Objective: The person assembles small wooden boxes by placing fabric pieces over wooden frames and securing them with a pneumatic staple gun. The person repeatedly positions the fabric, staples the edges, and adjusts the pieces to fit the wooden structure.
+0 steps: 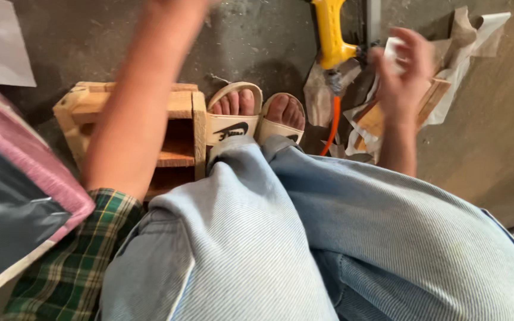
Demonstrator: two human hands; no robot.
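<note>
Above the crumpled paper (447, 65), beside the yellow tool (330, 32), my right hand (403, 68) spreads wide, empty. Left hand leaves frame above the empty wooden crate (179, 128); grip untellable.

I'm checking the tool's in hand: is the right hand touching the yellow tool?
Apart: the head view shows dark floor between the right hand and the yellow tool.

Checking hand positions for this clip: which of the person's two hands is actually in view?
The right hand, fingers spread above the crumpled paper beside the yellow tool. The left forearm runs out past the top edge.
</note>
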